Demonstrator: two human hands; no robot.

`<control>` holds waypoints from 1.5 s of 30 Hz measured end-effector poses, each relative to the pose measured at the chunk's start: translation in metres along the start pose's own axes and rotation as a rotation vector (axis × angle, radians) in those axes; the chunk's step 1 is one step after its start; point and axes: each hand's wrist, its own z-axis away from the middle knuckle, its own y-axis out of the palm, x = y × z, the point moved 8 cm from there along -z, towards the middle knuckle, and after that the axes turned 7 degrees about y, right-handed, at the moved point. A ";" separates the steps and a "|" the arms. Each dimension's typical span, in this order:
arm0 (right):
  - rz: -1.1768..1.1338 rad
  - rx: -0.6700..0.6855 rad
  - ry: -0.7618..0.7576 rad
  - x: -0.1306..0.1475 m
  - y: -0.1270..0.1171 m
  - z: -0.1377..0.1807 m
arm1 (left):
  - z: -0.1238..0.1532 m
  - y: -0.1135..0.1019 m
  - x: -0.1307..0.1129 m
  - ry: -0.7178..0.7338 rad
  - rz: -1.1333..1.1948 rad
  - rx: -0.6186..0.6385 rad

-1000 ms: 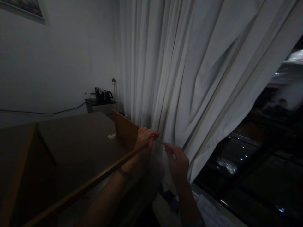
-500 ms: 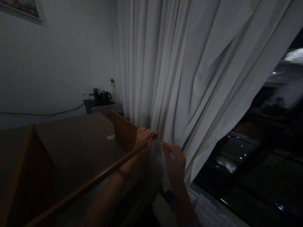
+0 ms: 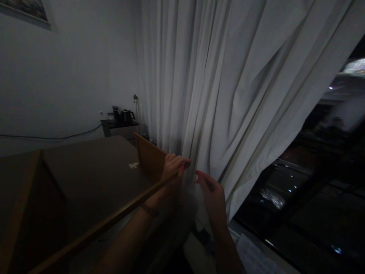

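Observation:
A wooden frame lies before me: a long narrow board (image 3: 114, 220) runs from the lower left towards my hands, with an upright panel (image 3: 34, 213) at the left and another panel (image 3: 149, 154) at the far side. My left hand (image 3: 173, 165) is closed around the far end of the long board. From that end a thin metal rod (image 3: 190, 171) sticks out to the right. The thumb and fingers of my right hand (image 3: 211, 188) pinch the rod's outer end. The dim light hides the rod's exact shape and where it enters the wood.
The frame stands by a brown flat surface (image 3: 94, 160) with small pale pieces (image 3: 133, 165) on it. A long white curtain (image 3: 205, 95) hangs close behind my hands. Dark window glass (image 3: 299, 198) is at the right. A black kettle (image 3: 127, 116) stands on a cabinet in the corner.
My right hand has turned slightly and shifted a little, its fingers now bunched more closely at the rod's end. The left hand and the board stay in place.

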 end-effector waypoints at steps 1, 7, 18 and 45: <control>0.007 -0.015 -0.011 0.000 0.000 0.000 | 0.000 0.000 0.000 0.001 -0.008 -0.005; 0.291 -0.217 -0.380 0.022 -0.001 0.007 | 0.001 0.001 0.003 -0.005 -0.030 -0.010; 0.367 -0.186 -0.761 0.029 -0.001 0.022 | 0.000 0.000 -0.001 0.033 -0.005 -0.045; 0.399 -0.034 -0.492 0.009 -0.001 0.006 | -0.001 -0.001 -0.002 -0.020 -0.023 0.035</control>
